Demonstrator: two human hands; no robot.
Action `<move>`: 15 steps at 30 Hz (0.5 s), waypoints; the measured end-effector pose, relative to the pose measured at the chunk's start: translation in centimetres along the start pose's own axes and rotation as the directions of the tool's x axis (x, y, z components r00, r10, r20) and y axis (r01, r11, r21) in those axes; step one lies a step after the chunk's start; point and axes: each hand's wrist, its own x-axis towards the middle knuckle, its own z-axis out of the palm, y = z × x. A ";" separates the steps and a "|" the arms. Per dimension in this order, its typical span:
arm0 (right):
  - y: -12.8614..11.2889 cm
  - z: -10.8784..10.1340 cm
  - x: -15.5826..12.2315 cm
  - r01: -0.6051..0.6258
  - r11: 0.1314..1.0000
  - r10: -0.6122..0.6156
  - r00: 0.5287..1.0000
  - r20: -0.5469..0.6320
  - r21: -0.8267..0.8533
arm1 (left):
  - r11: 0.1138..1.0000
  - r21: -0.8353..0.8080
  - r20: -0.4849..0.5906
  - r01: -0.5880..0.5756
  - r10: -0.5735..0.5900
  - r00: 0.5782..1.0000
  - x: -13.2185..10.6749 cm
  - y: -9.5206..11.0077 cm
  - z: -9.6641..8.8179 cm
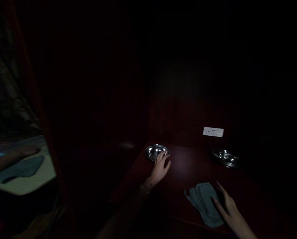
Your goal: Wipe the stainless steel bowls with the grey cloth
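My left hand stretches out to a shiny steel bowl at the back left of the dark red surface. Its fingertips lie over the bowl's near right rim, thumb held apart; whether they touch the metal I cannot tell. A folded grey-green cloth lies close to the front edge. Beside the cloth's right side is my right hand, fingers spread and thumb tip over the fabric, with nothing gripped. Further back on the right sits a second steel dish.
A white socket plate is on the back wall. Dark red panels enclose the surface. Past the left panel, another person's arm rests over a pale table with a grey-green cloth on it. Much of the scene is very dark.
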 end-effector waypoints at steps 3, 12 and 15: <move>-2.6 0.5 -2.6 0.118 0.967 -0.111 0.993 0.044 -0.226 | 0.978 0.208 0.119 -0.026 0.001 0.993 1.9 -2.8 -1.7; -4.3 -0.1 -2.8 0.103 0.921 -0.099 0.995 0.030 -0.376 | 0.941 0.339 0.422 -0.001 -0.151 0.894 2.3 -5.2 -5.4; -4.1 0.1 -2.7 0.089 0.917 -0.078 0.996 0.044 -0.388 | 0.944 0.329 0.426 -0.040 -0.110 0.898 2.5 -5.3 -5.8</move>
